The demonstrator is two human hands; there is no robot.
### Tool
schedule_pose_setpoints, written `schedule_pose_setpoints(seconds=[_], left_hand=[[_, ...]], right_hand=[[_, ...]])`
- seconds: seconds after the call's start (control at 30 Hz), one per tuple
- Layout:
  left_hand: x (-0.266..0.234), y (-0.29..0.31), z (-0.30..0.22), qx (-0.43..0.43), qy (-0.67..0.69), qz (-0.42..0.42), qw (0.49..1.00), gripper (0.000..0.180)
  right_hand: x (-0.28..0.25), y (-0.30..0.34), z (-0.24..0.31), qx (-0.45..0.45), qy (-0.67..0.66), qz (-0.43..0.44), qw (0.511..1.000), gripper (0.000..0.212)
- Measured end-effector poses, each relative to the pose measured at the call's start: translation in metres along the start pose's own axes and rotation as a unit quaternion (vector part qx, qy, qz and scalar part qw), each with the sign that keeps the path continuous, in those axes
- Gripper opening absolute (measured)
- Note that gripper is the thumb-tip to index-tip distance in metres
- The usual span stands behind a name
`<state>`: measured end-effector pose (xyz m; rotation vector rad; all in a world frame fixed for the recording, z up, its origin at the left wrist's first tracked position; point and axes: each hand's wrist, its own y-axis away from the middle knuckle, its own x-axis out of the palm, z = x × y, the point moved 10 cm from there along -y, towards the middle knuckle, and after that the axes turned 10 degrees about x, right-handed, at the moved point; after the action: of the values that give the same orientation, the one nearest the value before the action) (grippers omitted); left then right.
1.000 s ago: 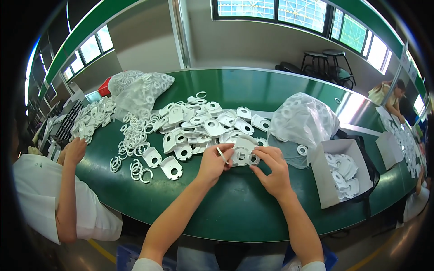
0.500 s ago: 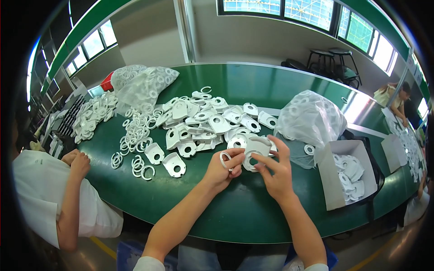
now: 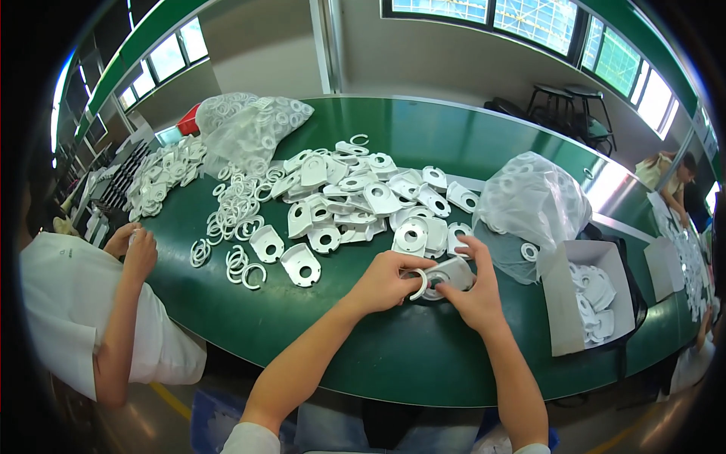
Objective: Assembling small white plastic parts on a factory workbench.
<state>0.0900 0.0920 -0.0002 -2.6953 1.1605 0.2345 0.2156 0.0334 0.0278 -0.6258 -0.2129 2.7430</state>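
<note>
My left hand (image 3: pixel 387 283) is closed, with a white C-shaped ring (image 3: pixel 423 287) hanging at its fingers. Its fingertips also reach the edge of a white plastic plate (image 3: pixel 457 269) with a round hole. Gripping that plate from the other side is my right hand (image 3: pixel 478 296), thumb near the hole and fingers at the far edge. The plate is tilted low over the green table, and fingers cover part of it. Just beyond the hands, another white holed plate (image 3: pixel 411 237) lies at the near edge of a heap of similar plates (image 3: pixel 355 193).
Loose white rings (image 3: pixel 236 203) lie left of the heap. Clear bags of white parts stand at the back left (image 3: pixel 253 129) and right (image 3: pixel 533 198). An open box (image 3: pixel 563 310) of white plates is at right. A co-worker's hands (image 3: pixel 136 250) are at left.
The plate has tipped from facing me to lying flatter and lower. Both hands have come closer around it, my right thumb now near its hole. The whole view has shifted slightly.
</note>
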Motion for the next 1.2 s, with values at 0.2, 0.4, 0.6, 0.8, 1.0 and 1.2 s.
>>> schedule_pose_setpoints(seconds=[0.2,0.4,0.6,0.8,1.0,1.2], left_hand=[[0.005,0.009,0.012,-0.034,-0.028,0.094,0.995,0.025],[-0.030,0.007,0.026,-0.038,0.080,0.025,0.996,0.025],[-0.039,0.005,0.007,0.009,0.084,-0.026,0.996,0.014],[-0.045,0.010,0.022,-0.065,0.163,-0.076,0.982,0.027],[-0.035,0.013,0.009,-0.041,0.225,-0.068,0.971,0.041],[-0.039,0.009,0.019,-0.034,0.161,-0.024,0.986,0.037]], right_hand=[[0.035,0.010,-0.022,0.159,-0.069,0.217,0.961,0.030],[0.026,0.008,-0.050,0.261,-0.150,0.192,0.934,0.030],[0.039,0.010,-0.049,0.277,-0.281,0.200,0.897,0.032],[0.041,0.012,-0.057,0.323,-0.330,0.187,0.867,0.027],[0.038,0.013,-0.061,0.337,-0.378,0.165,0.847,0.028],[0.040,0.013,-0.051,0.331,-0.375,0.176,0.848,0.033]])
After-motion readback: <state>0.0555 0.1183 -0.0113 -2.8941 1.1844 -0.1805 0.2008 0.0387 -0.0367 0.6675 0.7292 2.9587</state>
